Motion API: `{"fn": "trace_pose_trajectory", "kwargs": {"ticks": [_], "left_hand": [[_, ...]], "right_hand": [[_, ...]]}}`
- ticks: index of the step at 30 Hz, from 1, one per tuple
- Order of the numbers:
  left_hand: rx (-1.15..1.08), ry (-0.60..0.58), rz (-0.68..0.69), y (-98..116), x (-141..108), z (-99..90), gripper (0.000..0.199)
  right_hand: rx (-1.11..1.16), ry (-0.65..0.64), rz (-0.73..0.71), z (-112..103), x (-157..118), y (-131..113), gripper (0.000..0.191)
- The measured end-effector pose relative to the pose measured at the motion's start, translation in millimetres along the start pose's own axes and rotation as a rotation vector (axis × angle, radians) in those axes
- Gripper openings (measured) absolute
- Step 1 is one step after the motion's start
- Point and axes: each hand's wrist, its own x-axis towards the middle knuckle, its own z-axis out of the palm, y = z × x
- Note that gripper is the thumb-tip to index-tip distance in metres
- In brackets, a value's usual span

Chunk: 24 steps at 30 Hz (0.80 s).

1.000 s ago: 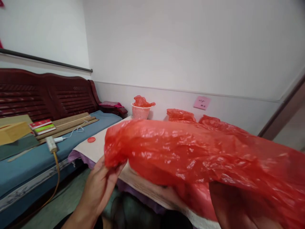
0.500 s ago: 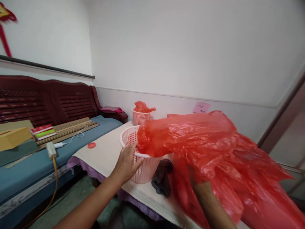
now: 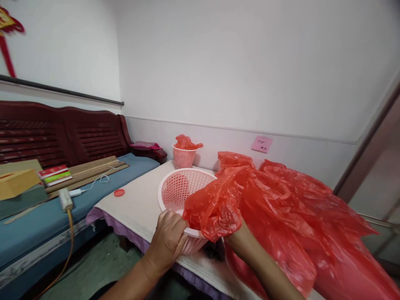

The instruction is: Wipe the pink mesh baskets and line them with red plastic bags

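At the table point(image 3: 134, 208), our left grip point(image 3: 168, 233) is closed on the front basket's point(image 3: 193, 245) rim; our right grip point(image 3: 235, 238), under the red bag point(image 3: 217, 204), we cannot tell.

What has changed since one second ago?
The red bag came down; its end now lies over the near rim of the large basket. The left hand moved from the bag's end to that rim. The small basket, red disc and pink note stayed in place.

The cream-topped table point(image 3: 137, 199) here, purple cloth point(image 3: 133, 236) hanging at its edge, is carrying a flat red disc point(image 3: 119, 193), a small pink basket point(image 3: 183, 159) at the back, a larger pink basket point(image 3: 171, 187) nearer the front, sprawling red plastic bags point(image 3: 287, 221), and a half-hidden dark bundle point(image 3: 215, 251).
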Motion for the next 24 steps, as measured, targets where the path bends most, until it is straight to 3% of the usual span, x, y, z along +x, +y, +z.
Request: {"fn": "trace_pose_trajectory", "kwargs": {"ticks": [5,11,15,17,20,22,24], "left_hand": [[-0.022,0.016,-0.044,11,-9,-3.9,0.009],[-0.021,-0.014,-0.127,19,-11,-1.5,0.010],[-0.059,-0.064,-0.183,25,-1,-15.2,0.010],[-0.207,-0.104,-0.270,28,8,-28.3,0.022],[-0.593,-0.069,-0.551,26,26,-43.6,0.044],[-0.740,0.017,-0.681,21,37,-45.0,0.042],[-0.773,0.060,-0.712,14,45,-40.7,0.029]], "right_hand": [[-0.078,-0.077,-0.024,3,-6,-20,0.020],[-0.399,-0.208,-0.345,12,-13,-49,0.020],[-0.567,-0.243,-0.397,13,-15,-54,0.024],[-0.616,-0.252,-0.407,13,-15,-54,0.025],[-0.627,-0.279,-0.405,16,-15,-56,0.028],[-0.600,-0.299,-0.407,18,-16,-57,0.029],[-0.588,-0.298,-0.393,18,-16,-57,0.028]]}}
